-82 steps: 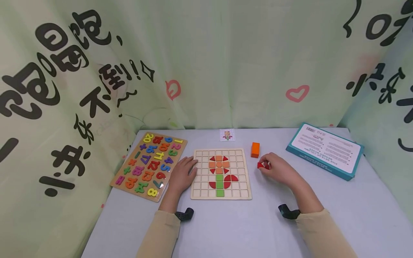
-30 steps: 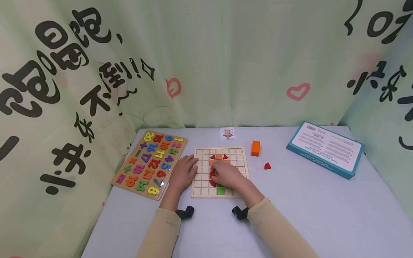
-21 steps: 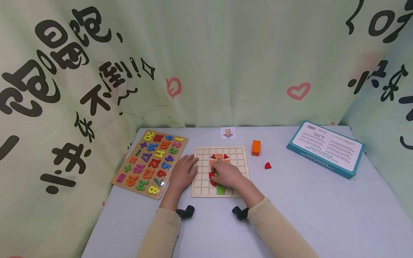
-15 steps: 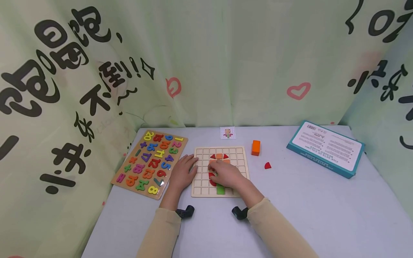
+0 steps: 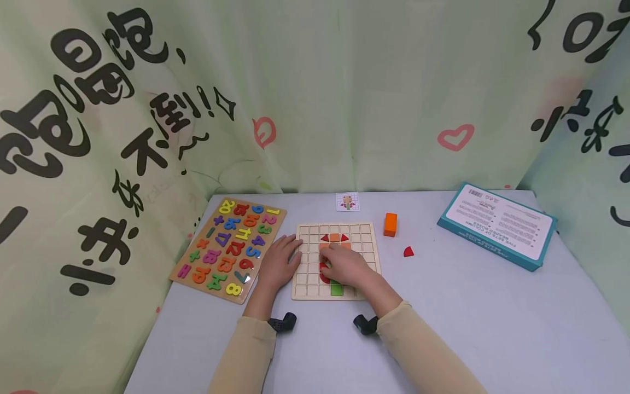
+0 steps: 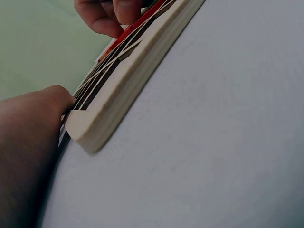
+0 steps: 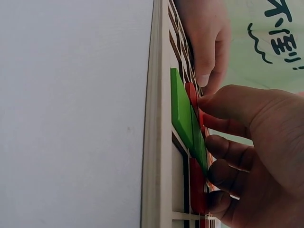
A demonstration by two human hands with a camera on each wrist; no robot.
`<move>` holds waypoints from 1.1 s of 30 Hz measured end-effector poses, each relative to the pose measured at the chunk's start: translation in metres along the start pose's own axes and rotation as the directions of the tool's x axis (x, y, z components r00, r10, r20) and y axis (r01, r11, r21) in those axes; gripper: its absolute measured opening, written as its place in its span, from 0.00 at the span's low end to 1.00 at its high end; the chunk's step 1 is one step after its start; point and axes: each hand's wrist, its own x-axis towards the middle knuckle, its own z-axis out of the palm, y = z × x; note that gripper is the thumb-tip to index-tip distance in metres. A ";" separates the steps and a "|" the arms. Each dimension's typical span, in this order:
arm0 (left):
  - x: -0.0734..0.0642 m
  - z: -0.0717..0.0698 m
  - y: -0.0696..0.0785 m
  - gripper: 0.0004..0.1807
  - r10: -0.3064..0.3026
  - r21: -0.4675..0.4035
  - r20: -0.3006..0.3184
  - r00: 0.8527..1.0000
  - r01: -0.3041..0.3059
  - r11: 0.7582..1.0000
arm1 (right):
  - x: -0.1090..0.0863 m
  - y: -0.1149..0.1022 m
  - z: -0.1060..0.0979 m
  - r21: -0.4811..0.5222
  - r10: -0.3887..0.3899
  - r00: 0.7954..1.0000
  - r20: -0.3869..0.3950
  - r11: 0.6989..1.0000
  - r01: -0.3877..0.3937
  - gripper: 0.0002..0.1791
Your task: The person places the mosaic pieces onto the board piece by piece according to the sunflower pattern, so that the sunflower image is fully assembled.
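Observation:
My left hand [image 5: 279, 262] rests at the left edge of the wooden grid board [image 5: 364, 273], fingers stretched out and touching its rim. Over the middle of the board, my right hand [image 5: 346, 265] pinches a red quarter-round piece [image 5: 323, 266] between thumb and index finger, left of the green squares. In the right wrist view, the thumb and fingers [image 7: 223, 102] come down beside a green square [image 7: 180, 102] and red pieces [image 7: 197, 185]. Orange squares [image 5: 334, 237] and red triangles [image 5: 344, 238] lie in the upper cells, partly hidden by the hand.
A loose red piece [image 5: 408, 251] and an orange block stack [image 5: 390, 225] lie right of the board. A flower pattern card [image 5: 347, 202] lies behind it. A number board [image 5: 221, 257] stands left, and a teal box [image 5: 497, 225] lies back right.
My right hand has moved left from the loose red pieces onto the board, carrying one red piece; another stays on the table. Since then its fingers shift only slightly. My left hand stays put.

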 end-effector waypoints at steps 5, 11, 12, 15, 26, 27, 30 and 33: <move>0.000 0.000 0.000 0.24 -0.001 0.006 0.002 1.000 0.001 1.000 | 0.000 -0.001 0.000 0.004 0.001 1.000 -0.007 1.000 -0.001 0.08; 0.001 0.000 0.000 0.24 0.001 0.010 0.000 1.000 -0.001 1.000 | -0.004 0.002 -0.003 0.084 0.010 1.000 -0.018 0.996 -0.008 0.10; 0.001 0.000 0.000 0.24 0.001 0.011 -0.001 1.000 -0.001 1.000 | -0.005 0.004 -0.004 0.106 0.014 1.000 -0.024 0.994 -0.011 0.10; 0.001 0.001 0.000 0.24 0.000 0.015 -0.002 1.000 0.000 1.000 | -0.009 0.009 -0.010 0.171 0.027 0.998 -0.052 0.985 -0.018 0.09; 0.001 0.002 0.000 0.25 0.001 0.026 -0.006 1.000 -0.001 1.000 | -0.041 0.082 -0.044 0.233 0.178 0.973 -0.144 0.962 -0.142 0.13; 0.001 0.001 0.000 0.25 0.000 0.024 -0.007 1.000 0.000 1.000 | -0.045 0.092 -0.047 0.230 0.195 0.970 -0.146 0.960 -0.158 0.13; 0.001 0.002 -0.001 0.25 -0.002 0.028 -0.002 1.000 0.002 1.000 | -0.058 0.119 -0.053 0.216 0.239 0.962 -0.130 0.954 -0.208 0.14; 0.001 0.004 -0.002 0.25 -0.009 0.033 0.004 1.000 0.009 0.999 | -0.069 0.142 -0.058 0.191 0.274 0.958 -0.090 0.948 -0.253 0.17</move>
